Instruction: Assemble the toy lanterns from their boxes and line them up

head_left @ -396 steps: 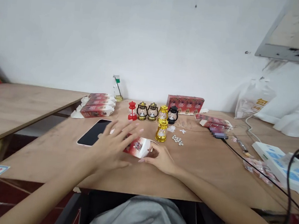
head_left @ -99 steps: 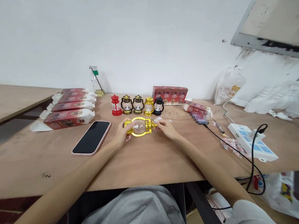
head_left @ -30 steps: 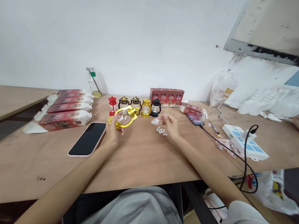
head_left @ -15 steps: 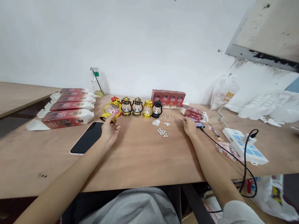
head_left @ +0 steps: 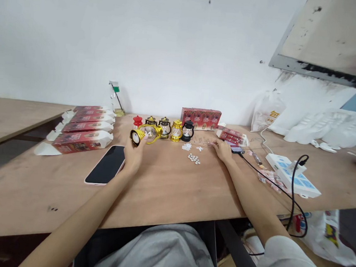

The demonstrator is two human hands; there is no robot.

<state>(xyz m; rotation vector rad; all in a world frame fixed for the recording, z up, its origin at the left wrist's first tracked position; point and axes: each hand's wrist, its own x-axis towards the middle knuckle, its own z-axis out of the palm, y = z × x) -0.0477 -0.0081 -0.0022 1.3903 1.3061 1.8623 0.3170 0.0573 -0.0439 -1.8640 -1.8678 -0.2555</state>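
Note:
My left hand [head_left: 134, 153] is closed around a small gold lantern [head_left: 149, 133]. The lantern lies tipped over in the grip, its round base turned toward me. Behind it stand a red lantern [head_left: 137, 121], two dark bronze lanterns [head_left: 165, 128], another gold lantern [head_left: 176, 131] and a black lantern [head_left: 187, 132]. My right hand [head_left: 222, 149] rests low on the table, fingers together at some small thin pieces [head_left: 201, 141]; what the fingertips pinch is too small to make out. Nearby are a pile of white bits [head_left: 186, 146] and several button cells [head_left: 193, 158].
Open red boxes [head_left: 80, 140] line the left side by a phone [head_left: 106, 164]. More red boxes [head_left: 201, 119] stand against the wall. On the right are a second phone [head_left: 235, 148], a power strip [head_left: 293, 174] with a black cable, and white bags [head_left: 267, 112]. Another person's hand shows far right.
My left hand has turned the gold lantern from nearly upright onto its side, base toward me, and shifted slightly right. My right hand has moved slightly left toward the small thin pieces.

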